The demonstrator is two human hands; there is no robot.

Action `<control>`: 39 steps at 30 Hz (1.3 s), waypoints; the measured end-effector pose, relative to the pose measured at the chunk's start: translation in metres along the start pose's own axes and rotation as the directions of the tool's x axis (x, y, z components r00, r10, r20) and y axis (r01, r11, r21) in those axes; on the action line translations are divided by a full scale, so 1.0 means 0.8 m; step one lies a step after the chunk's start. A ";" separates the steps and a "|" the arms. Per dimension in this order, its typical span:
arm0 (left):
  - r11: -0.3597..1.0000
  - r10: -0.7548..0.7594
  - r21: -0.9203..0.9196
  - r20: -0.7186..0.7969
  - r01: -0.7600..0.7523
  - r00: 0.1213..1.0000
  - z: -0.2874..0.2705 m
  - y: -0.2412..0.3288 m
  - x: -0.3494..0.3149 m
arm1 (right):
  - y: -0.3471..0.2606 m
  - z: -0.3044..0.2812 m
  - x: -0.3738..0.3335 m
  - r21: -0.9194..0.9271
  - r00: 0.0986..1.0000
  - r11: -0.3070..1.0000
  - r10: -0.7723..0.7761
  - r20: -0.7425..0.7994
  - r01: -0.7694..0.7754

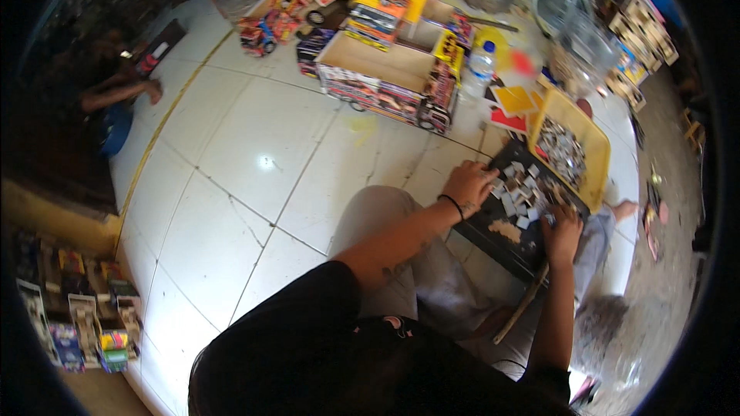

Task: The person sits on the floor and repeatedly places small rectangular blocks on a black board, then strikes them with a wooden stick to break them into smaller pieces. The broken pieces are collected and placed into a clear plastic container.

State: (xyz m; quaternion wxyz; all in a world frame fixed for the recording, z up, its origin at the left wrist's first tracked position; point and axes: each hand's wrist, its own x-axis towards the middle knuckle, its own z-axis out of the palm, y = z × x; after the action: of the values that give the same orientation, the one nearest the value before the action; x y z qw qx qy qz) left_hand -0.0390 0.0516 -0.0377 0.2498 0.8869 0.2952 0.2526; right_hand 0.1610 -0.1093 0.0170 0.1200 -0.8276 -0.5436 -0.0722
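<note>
A black board (479, 233) lies across my lap, strewn with small grey-white flat pieces (515, 199) and a tan scrap (505, 231). My left hand (469, 185), with a dark band at the wrist, rests at the board's far left edge, its fingers apart and touching the nearest pieces. On the right side of the board, my right hand (563, 233) has its fingers curled down by the heap; something small and pale shows at the fingertips, too blurred to name. A thin wooden stick (520, 304) slants beneath my right wrist over my leg.
Beyond the board stands a yellow basin (600, 162) full of similar pieces. Yellow and red cards (512, 100), a water bottle (478, 69) and a printed toy truck (378, 81) sit farther off. More wooden toys (85, 308) are at the left. Another person's hand (153, 91) shows far left.
</note>
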 end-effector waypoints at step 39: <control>0.888 0.033 -0.447 -0.175 -0.109 0.984 0.012 0.059 -0.058 | 0.011 -0.048 -0.041 0.409 0.931 0.846 0.363 0.025 -0.341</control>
State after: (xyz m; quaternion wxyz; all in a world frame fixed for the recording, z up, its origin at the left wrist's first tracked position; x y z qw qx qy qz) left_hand -0.0468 -0.0142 -0.0309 0.4161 0.7906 0.2144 0.3949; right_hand 0.1566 -0.1519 0.0449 0.3151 -0.8676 -0.3822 0.0435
